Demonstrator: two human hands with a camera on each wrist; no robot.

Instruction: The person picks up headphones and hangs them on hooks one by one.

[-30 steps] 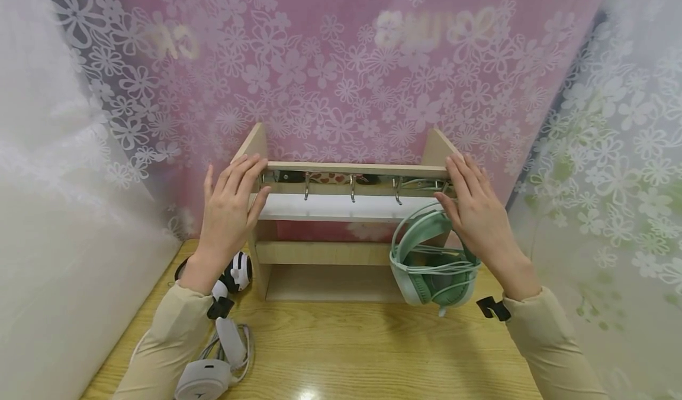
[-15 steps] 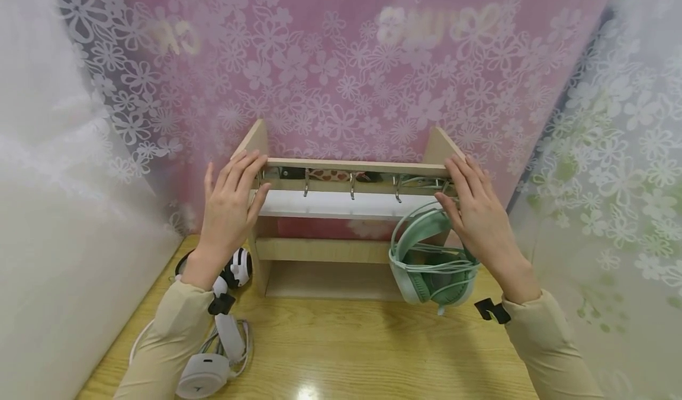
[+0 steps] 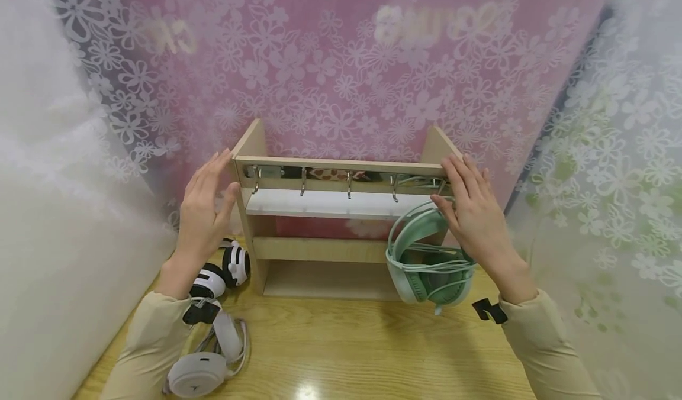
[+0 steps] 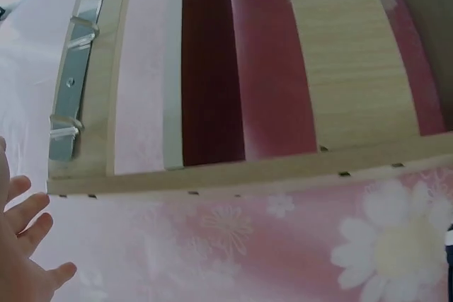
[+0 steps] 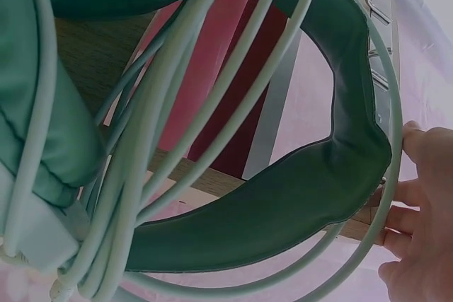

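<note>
A pale wooden shelf stands on the table, with a metal hook strip along its top rail. Mint-green headphones, their cable bundled across the band, hang at its right end; in the right wrist view the green headband fills much of the picture. My right hand rests with extended fingers over the rail's right corner, its thumb near the headband. At the left corner, my left hand has relaxed, spread fingers and grips nothing; the left wrist view has these fingers just off the shelf's edge.
White headphones lie on the wood-grain table at front left, under my left sleeve. Black-and-white headphones are beside the shelf's left side. A pink flowered curtain rises behind, with pale sheets at both sides.
My left hand has moved left off the rail's corner, uncovering the leftmost hook and more of the black-and-white headphones. My right hand has stayed at its corner.
</note>
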